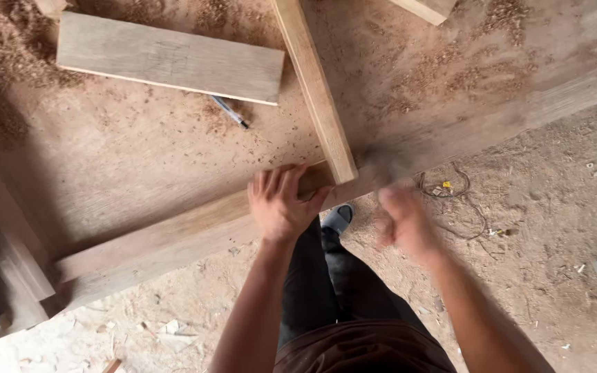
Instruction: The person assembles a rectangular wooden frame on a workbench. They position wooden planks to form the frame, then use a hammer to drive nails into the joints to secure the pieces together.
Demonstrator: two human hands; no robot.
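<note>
A flat grey board (171,61) lies on the far left of the dusty tabletop (126,159). A small pen (231,112) lies just beside its near edge. The left hand (281,205) presses down on a long wood strip (315,90) at the near edge of the tabletop, its grip spread flat on the wood. The right hand (403,222) is blurry, so I cannot tell its grip. Sawdust covers the dirt floor (554,228), with some wire (450,190) on the right.
</note>
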